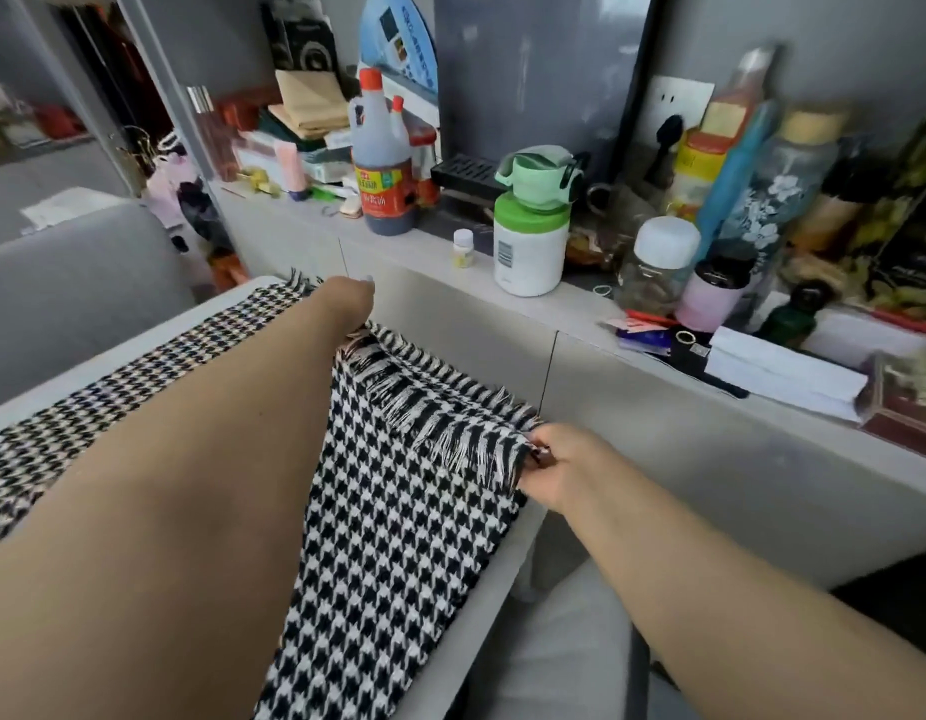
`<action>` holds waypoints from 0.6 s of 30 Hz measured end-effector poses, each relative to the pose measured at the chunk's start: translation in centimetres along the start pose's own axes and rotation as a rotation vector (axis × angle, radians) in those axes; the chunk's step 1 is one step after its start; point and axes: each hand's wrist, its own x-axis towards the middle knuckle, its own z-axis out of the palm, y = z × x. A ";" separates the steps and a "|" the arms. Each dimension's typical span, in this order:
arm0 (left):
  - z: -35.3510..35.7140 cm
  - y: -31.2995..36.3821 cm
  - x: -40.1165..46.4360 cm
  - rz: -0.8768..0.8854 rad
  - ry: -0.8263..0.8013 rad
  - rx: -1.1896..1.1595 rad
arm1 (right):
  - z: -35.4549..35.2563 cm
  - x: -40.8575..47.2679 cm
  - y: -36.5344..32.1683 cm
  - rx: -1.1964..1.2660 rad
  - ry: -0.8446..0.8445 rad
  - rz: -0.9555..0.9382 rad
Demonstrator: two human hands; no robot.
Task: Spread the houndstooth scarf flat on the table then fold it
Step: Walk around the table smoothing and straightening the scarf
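The black-and-white houndstooth scarf [398, 511] lies lengthwise on a narrow white table [481, 615], its fringed end toward the far right. My left hand [354, 304] reaches far over the table and grips the far corner of the fringed end; its fingers are mostly hidden behind the wrist. My right hand [554, 465] pinches the near corner of the same fringed edge at the table's right side. Between the two hands the fringe is pulled taut. A second layer of scarf [139, 376] stretches away to the left under my left forearm.
A grey cabinet ledge [450, 262] runs just behind the table, crowded with a dark sauce bottle [383, 163], a white jar with a green lid [528, 241], other bottles, and white boxes [778, 371]. A grey chair back [76, 283] stands at the left.
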 end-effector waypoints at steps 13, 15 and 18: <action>7.2 -1.3 6.8 0.025 -0.028 0.227 | -0.9 8.0 -2.4 -0.088 0.171 0.048; 8.0 -1.4 7.6 0.047 -0.012 0.242 | -0.9 8.6 -2.5 -0.089 0.136 0.006; 9.3 -2.5 8.6 0.077 -0.044 0.154 | -1.2 10.6 -2.7 0.036 0.156 -0.025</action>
